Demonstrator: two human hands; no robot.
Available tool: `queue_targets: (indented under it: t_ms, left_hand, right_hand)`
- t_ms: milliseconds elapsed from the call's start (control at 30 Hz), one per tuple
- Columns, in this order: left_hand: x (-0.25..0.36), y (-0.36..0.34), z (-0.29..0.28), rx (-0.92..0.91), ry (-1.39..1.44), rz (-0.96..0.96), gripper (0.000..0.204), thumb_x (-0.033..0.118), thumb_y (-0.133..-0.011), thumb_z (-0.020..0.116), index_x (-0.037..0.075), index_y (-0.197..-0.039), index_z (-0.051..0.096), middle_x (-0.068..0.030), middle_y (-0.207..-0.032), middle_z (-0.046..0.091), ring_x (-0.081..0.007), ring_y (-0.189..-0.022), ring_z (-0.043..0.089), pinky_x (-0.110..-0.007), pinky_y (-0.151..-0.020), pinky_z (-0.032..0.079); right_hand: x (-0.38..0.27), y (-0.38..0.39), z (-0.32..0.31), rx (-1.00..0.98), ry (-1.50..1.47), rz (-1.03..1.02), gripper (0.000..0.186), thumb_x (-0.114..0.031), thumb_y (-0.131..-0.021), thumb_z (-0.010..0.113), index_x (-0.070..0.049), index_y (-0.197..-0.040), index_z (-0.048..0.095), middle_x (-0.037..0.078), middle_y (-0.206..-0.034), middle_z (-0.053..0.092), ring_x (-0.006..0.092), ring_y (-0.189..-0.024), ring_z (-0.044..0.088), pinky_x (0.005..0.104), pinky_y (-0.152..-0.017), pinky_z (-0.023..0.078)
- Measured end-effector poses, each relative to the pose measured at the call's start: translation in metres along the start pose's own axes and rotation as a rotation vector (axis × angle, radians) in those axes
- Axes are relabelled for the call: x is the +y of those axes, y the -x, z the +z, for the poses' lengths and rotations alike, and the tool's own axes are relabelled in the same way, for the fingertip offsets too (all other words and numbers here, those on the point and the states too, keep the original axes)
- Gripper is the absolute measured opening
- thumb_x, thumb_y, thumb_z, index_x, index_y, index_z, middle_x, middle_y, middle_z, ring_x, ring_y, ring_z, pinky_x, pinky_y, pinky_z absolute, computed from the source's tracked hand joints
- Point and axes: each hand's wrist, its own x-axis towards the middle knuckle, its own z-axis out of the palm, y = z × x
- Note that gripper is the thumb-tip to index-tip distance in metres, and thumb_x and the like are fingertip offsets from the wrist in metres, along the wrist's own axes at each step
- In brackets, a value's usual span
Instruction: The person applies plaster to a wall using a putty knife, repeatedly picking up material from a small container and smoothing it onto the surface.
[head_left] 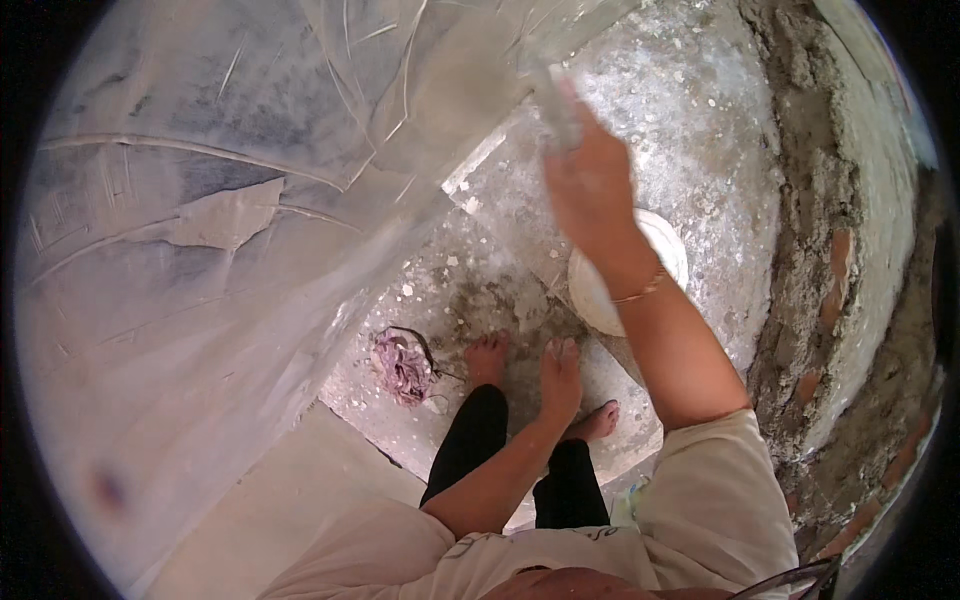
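My right hand [590,185] is raised and reaches forward, its fingers wrapped round a flat scraper [558,105] that motion blurs. The scraper's far end meets the edge of the patchy grey-white wall [330,170], where it cannot be told whether it touches. Lower down, my left hand [561,380] hangs in front of my body with its fingers drawn together. Whatever it holds, if anything, is too small to make out. Under my right forearm stands a round white bucket [665,245], partly hidden by the arm.
A crumpled pinkish cloth [403,367] lies on the floor left of my bare feet [487,355]. White flakes dot the grey floor [700,110]. On the right runs a rough band of broken mortar [810,200] with exposed brick [838,270]. Cracks and peeling patches mark the wall.
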Motion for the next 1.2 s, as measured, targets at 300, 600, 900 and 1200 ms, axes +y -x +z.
queue_targets:
  t_ms: [300,600,900,1200]
  left_hand:
    - [0.008,0.005,0.019,0.014,-0.010,-0.007,0.054,0.036,-0.093,0.043,-0.012,-0.117,0.044,-0.0289,-0.115,0.048,-0.0367,-0.109,0.046,-0.038,-0.094,0.034]
    - [0.007,0.005,0.009,0.045,0.064,-0.074,0.048,0.034,-0.093,0.045,-0.010,-0.110,0.047,-0.0240,-0.106,0.053,-0.0308,-0.100,0.051,-0.036,-0.089,0.036]
    - [0.017,0.005,0.012,-0.042,0.114,0.025,0.040,0.028,-0.093,0.046,-0.009,-0.107,0.048,-0.0210,-0.103,0.053,-0.0256,-0.097,0.050,-0.034,-0.086,0.037]
    - [0.021,0.009,0.013,-0.008,0.082,-0.070,0.045,0.030,-0.092,0.048,-0.009,-0.113,0.047,-0.0224,-0.106,0.053,-0.0276,-0.100,0.050,-0.034,-0.088,0.037]
  right_hand:
    - [0.037,-0.054,0.019,0.103,0.025,0.104,0.047,-0.002,-0.075,0.050,0.004,-0.121,0.047,0.021,-0.087,0.062,0.0303,-0.079,0.061,0.0355,-0.076,0.048]
    - [-0.010,-0.033,-0.004,0.270,-0.112,0.225,0.051,0.001,-0.079,0.045,0.004,-0.130,0.037,0.014,-0.080,0.059,0.0191,-0.064,0.057,0.0302,-0.060,0.048]
    - [0.016,0.047,0.065,-0.045,0.165,-0.097,0.061,0.007,-0.074,0.043,0.007,-0.134,0.028,0.030,-0.126,0.043,0.0291,-0.083,0.060,0.0353,-0.078,0.049]
    - [0.012,-0.026,-0.045,-0.075,-1.435,0.598,0.033,-0.004,-0.088,0.046,0.003,-0.121,0.045,0.015,-0.101,0.059,0.0247,-0.081,0.063,0.0277,-0.063,0.055]
